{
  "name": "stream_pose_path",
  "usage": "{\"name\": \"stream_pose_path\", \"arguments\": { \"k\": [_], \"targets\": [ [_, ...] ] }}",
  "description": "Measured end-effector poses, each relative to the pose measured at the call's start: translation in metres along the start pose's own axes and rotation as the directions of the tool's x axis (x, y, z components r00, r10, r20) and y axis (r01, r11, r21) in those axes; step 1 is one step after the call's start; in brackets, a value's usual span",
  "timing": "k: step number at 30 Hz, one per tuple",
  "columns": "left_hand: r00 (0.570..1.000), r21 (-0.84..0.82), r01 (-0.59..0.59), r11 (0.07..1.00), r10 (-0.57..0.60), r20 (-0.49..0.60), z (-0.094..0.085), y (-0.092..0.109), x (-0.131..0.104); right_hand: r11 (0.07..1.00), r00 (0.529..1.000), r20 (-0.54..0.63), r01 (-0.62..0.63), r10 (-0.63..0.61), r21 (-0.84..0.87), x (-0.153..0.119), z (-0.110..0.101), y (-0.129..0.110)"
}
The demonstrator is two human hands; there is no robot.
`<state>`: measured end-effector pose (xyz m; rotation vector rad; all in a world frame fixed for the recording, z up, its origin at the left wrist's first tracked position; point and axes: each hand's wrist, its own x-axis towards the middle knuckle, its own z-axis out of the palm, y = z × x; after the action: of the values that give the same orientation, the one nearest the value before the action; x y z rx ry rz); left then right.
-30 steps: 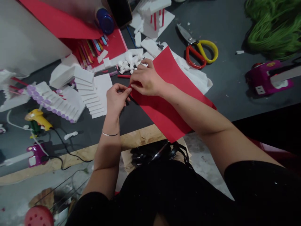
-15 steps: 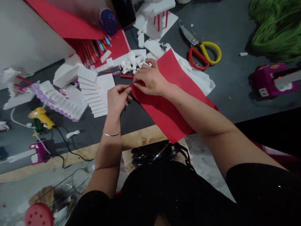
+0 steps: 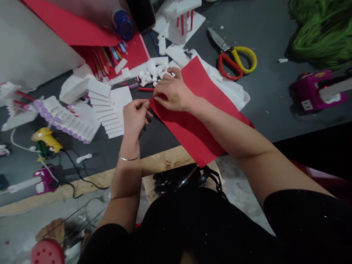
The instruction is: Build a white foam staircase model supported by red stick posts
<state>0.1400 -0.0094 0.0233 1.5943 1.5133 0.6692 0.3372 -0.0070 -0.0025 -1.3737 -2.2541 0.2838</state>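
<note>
A sheet of red paper [image 3: 203, 135] lies slanted across the table's front edge, one corner hanging past it. My left hand [image 3: 135, 116] pinches the sheet's left corner between thumb and forefinger. Close beside it, my right hand [image 3: 173, 91] is closed on the edge by the same corner, with its forearm lying over the sheet. Just behind the fingers are a thin red stick [image 3: 145, 89] and a heap of small white pieces [image 3: 150, 75]. The fingertips partly hide how the corner is bent.
Scissors [image 3: 232, 60] with red and yellow handles lie behind the sheet. A yellow glue gun [image 3: 48, 139], white foam steps [image 3: 107, 112] and a purple power socket [image 3: 45, 179] are at left. Another purple socket [image 3: 313, 91] and green cord [image 3: 319, 36] are at right.
Both hands keep their hold at the red paper's corner, with hardly any finger movement. The whole view has shifted slightly, so the things on the table appear a little further left.
</note>
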Motion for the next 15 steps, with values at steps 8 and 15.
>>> {"name": "stream_pose_path", "arguments": {
  "k": [8, 15],
  "targets": [
    [0.999, -0.059, 0.027, 0.998, -0.030, -0.037, 0.0034, -0.0004, 0.0033, 1.000, 1.000, 0.026, 0.014, -0.014, 0.022, -0.0007, -0.0058, 0.0006],
    [0.998, -0.065, 0.030, 0.997, -0.034, -0.050, 0.0052, -0.0013, 0.0034, 0.998, 1.000, -0.019, 0.014, -0.013, 0.066, -0.0015, -0.0011, 0.0004]
  ]
}}
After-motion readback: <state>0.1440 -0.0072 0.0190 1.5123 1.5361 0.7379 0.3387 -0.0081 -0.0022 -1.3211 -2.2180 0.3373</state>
